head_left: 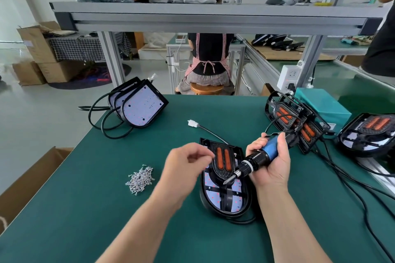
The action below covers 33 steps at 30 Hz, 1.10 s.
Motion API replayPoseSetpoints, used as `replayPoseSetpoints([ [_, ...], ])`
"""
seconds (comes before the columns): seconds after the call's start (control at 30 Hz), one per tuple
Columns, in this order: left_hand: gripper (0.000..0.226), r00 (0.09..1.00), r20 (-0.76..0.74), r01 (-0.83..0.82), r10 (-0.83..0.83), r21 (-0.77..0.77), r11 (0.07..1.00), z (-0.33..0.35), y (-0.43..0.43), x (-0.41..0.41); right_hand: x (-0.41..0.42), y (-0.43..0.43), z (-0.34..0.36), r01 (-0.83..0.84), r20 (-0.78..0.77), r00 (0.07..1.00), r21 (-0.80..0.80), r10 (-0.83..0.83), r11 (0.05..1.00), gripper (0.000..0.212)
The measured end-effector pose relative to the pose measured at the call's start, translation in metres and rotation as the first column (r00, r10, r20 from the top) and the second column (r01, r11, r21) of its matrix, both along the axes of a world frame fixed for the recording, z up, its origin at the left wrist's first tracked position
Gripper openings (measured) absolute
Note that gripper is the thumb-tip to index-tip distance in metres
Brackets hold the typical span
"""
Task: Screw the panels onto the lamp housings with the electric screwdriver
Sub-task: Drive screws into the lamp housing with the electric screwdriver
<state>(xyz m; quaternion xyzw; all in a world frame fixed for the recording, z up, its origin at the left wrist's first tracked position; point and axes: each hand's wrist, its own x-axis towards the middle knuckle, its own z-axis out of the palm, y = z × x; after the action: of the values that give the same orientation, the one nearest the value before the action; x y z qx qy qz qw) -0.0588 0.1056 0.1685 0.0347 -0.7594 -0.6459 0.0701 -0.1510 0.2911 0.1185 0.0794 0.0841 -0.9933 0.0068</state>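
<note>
A black lamp housing (224,196) lies on the green table in front of me, its black panel with two orange strips (223,159) on top. My right hand (270,164) grips the blue and black electric screwdriver (254,159), whose bit (227,180) points down-left over the housing's middle. My left hand (184,163) hovers at the housing's left edge with fingertips pinched together; whether a screw is between them is too blurred to tell. A pile of silver screws (141,179) lies to the left.
A stack of housings with white LED boards (141,107) and looped cables sits at the back left. More housings with orange strips (297,121) (369,134) and a teal box (324,104) stand at the right. A white connector (192,123) lies mid-table. A cardboard box (32,179) is beside the table's left edge.
</note>
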Motion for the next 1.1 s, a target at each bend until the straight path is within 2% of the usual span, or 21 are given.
replayPoseSetpoints([
  [0.17,0.016,0.995,0.094,-0.005,-0.009,0.147,0.989,-0.009,0.020,0.015,-0.002,0.001,0.002,-0.001,-0.009,1.000,-0.078,0.000,0.997,0.043],
  [0.33,0.015,0.993,0.118,-0.015,-0.002,0.147,0.989,-0.013,0.026,0.023,-0.003,0.000,0.005,0.003,0.030,1.000,-0.111,0.000,0.994,0.044],
  [0.57,0.009,0.988,0.143,-0.100,0.054,0.338,0.936,-0.016,0.036,0.025,-0.004,-0.001,0.008,-0.001,0.067,0.998,-0.083,0.006,0.997,0.043],
  [0.73,0.009,0.984,0.150,-0.141,0.091,0.373,0.917,-0.019,0.039,0.026,-0.003,-0.001,0.008,-0.005,0.075,0.997,-0.075,0.011,0.997,0.042],
  [0.97,0.012,0.986,0.116,-0.149,0.118,0.312,0.938,-0.021,0.042,0.027,-0.003,-0.003,0.007,0.005,0.083,0.997,-0.060,0.000,0.998,0.043],
  [1.03,0.023,0.986,0.072,-0.161,0.148,0.224,0.961,-0.023,0.043,0.028,-0.004,-0.004,0.005,0.015,0.095,0.995,-0.045,-0.011,0.999,0.042],
  [1.1,0.030,0.981,-0.028,-0.193,0.194,0.055,0.980,-0.026,0.046,0.029,-0.004,-0.005,0.004,0.020,0.111,0.994,-0.038,-0.016,0.999,0.042],
])
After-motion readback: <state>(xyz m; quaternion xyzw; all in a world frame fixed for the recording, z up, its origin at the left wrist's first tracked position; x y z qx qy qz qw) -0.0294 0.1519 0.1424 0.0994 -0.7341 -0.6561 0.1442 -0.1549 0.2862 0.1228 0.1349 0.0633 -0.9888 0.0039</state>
